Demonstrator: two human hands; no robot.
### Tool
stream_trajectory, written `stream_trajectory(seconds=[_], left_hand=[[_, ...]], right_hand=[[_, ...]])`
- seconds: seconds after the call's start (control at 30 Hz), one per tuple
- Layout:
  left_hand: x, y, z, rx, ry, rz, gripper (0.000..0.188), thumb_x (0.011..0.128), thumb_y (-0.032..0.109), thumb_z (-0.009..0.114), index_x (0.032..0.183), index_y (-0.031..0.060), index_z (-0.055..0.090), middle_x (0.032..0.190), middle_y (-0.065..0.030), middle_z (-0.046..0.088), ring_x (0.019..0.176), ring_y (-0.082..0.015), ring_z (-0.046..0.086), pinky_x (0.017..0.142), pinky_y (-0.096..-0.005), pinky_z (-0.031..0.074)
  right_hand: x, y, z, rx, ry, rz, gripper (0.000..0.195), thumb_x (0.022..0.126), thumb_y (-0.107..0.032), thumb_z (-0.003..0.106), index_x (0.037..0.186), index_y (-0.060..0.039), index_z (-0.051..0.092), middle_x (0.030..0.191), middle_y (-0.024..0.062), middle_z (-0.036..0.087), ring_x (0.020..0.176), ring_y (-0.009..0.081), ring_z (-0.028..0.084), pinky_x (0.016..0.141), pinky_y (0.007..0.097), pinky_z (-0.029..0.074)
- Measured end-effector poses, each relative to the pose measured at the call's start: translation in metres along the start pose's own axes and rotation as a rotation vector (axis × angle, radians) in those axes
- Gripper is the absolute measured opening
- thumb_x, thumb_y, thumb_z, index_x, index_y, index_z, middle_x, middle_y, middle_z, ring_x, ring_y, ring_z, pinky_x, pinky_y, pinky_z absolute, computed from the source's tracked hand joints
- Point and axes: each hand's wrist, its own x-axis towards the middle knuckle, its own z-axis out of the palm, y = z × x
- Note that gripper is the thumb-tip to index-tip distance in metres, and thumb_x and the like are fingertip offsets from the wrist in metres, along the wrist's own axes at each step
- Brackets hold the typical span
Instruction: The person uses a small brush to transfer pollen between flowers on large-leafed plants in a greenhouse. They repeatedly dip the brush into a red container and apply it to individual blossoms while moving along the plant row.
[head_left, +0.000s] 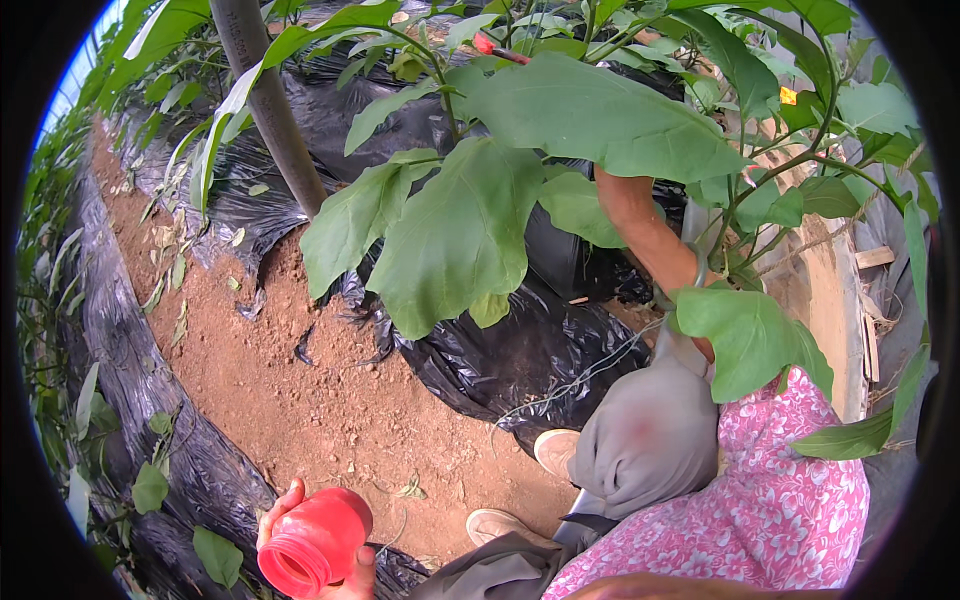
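At the lower left my left hand (360, 574) holds a red plastic jar (330, 532) with a threaded, uncapped mouth facing down-left. My right forearm (645, 225) reaches up past my knee behind broad green leaves, which look like eggplant leaves (600, 112). Those leaves hide my right hand, so its grip does not show. Near the top, a thin dark stick with a red tip (484, 43) pokes out from behind the large leaf; whether my right hand holds it cannot be seen.
A grey metal pole (274, 112) slants down to the soil. Black plastic mulch (517, 345) borders the reddish dirt path (360, 405). A metal bar (675, 337) with a wire loop runs beside my grey-clad knee (652, 435). Wooden boards (832, 300) and twine lie at the right.
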Motion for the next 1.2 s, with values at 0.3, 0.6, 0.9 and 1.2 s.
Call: stream_trajectory(seconds=[0.3,0.6,0.9,1.2], left_hand=[[-0.002,-0.01,-0.012,0.039,-0.032,0.045,0.082,0.07,0.036,0.091,0.129,-0.0038,0.052,0.127,-0.0185,0.061,0.112,-0.0307,0.061,0.099,-0.0435,0.05],[-0.003,-0.017,-0.002,0.004,-0.046,-0.032,0.08,0.073,0.03,0.09,0.134,-0.0025,0.048,0.131,-0.0187,0.058,0.116,-0.0322,0.06,0.102,-0.0446,0.048],[0.0,-0.02,0.001,0.037,-0.089,-0.071,0.08,0.073,0.033,0.089,0.132,-0.0027,0.05,0.128,-0.0181,0.06,0.117,-0.0315,0.059,0.103,-0.0441,0.048],[-0.003,-0.023,-0.002,0.043,-0.057,-0.055,0.078,0.073,0.03,0.089,0.133,-0.002,0.051,0.129,-0.0168,0.059,0.118,-0.0304,0.058,0.103,-0.0429,0.047]], right_hand=[[0.046,-0.051,0.057,1.562,0.062,0.324,0.03,0.102,-0.025,0.061,0.125,-0.0062,0.062,0.11,0.0045,0.07,0.079,0.0024,0.052,0.068,0.0192,0.041],[0.065,-0.004,0.025,1.342,-0.397,0.442,0.039,0.104,-0.018,0.053,0.139,-0.0009,0.051,0.124,0.0102,0.067,0.107,0.0097,0.064,0.09,0.0221,0.054],[0.049,0.012,0.04,2.09,-0.538,0.189,0.057,0.099,-0.023,0.063,0.148,-0.0014,0.043,0.131,0.016,0.065,0.112,0.0138,0.064,0.102,0.0251,0.05],[0.06,-0.015,0.049,1.321,-0.158,0.351,0.034,0.105,-0.024,0.054,0.129,-0.0015,0.058,0.115,0.0104,0.071,0.097,0.0087,0.066,0.091,0.0215,0.051]])
